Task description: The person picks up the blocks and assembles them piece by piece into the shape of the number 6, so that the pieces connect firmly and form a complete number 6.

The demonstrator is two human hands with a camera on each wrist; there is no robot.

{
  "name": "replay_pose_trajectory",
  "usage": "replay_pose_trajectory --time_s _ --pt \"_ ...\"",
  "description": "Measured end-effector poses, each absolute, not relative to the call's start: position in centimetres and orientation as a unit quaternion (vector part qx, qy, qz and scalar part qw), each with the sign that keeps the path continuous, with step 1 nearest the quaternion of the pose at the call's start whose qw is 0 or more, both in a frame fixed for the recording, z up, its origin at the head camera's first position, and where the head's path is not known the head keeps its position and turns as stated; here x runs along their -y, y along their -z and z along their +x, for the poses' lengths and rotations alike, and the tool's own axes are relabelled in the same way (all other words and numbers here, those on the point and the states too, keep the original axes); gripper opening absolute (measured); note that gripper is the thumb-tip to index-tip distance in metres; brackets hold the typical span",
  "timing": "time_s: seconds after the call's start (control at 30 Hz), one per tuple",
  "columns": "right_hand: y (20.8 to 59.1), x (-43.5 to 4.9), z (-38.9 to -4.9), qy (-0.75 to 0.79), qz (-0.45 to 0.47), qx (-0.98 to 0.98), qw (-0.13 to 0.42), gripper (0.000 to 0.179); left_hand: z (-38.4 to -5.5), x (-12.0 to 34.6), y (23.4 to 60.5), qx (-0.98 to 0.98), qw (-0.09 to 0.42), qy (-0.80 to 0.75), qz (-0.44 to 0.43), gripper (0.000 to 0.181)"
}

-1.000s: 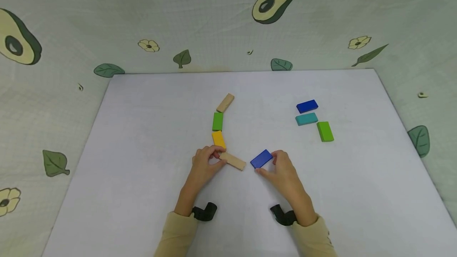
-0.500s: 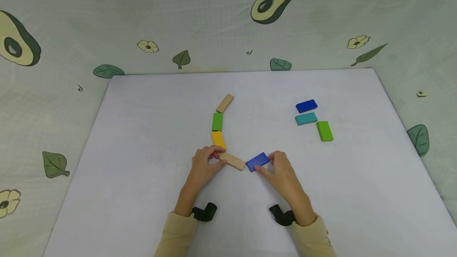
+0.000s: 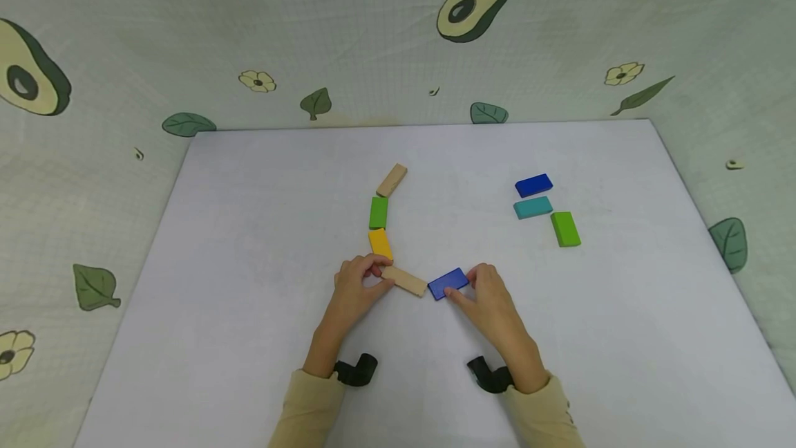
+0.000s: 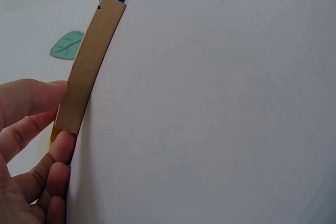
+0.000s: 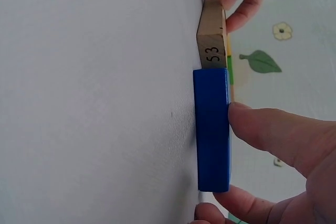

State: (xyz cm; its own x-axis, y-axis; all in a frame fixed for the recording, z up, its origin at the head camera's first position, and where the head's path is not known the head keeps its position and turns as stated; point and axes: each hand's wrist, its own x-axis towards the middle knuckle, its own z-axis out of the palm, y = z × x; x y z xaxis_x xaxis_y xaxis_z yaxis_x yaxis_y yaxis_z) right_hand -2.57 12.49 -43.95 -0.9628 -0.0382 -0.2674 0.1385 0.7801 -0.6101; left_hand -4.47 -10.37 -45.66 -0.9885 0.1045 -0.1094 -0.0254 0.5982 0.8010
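Observation:
My left hand (image 3: 358, 289) holds the near end of a plain wooden block (image 3: 407, 281), thumb on one side and curled fingers at its end. Its other end meets a blue block (image 3: 448, 283) at an angle; in the right wrist view the wooden block (image 5: 212, 48) bears the number 53. The thumb of my right hand (image 3: 494, 306) lies on the blue block (image 5: 212, 129) while a finger touches its far end. Beyond my left fingers a yellow block (image 3: 380, 243), a green block (image 3: 378, 213) and another wooden block (image 3: 392, 180) continue the curved line, all lying flat.
At the back right of the white tabletop (image 3: 261, 192) lie a dark blue block (image 3: 533, 185), a teal block (image 3: 533, 207) and a light green block (image 3: 566, 229). A cloth with printed avocados (image 3: 475, 5) surrounds the table. Black wrist devices (image 3: 356, 370) sit by both wrists.
My right hand has slid the blue block left and slightly nearer, closing the gap to the wooden block's end and turning it a little flatter. The left hand has stayed in place.

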Motion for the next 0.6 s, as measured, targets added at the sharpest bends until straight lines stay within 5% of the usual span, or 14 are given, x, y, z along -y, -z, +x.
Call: replay_pose_trajectory --time_s 0.6 --pt "43.99 -12.5 -2.66 0.334 0.038 -0.931 0.14 0.04 -4.38 10.37 45.54 -0.891 0.07 -0.447 0.021 0.023"
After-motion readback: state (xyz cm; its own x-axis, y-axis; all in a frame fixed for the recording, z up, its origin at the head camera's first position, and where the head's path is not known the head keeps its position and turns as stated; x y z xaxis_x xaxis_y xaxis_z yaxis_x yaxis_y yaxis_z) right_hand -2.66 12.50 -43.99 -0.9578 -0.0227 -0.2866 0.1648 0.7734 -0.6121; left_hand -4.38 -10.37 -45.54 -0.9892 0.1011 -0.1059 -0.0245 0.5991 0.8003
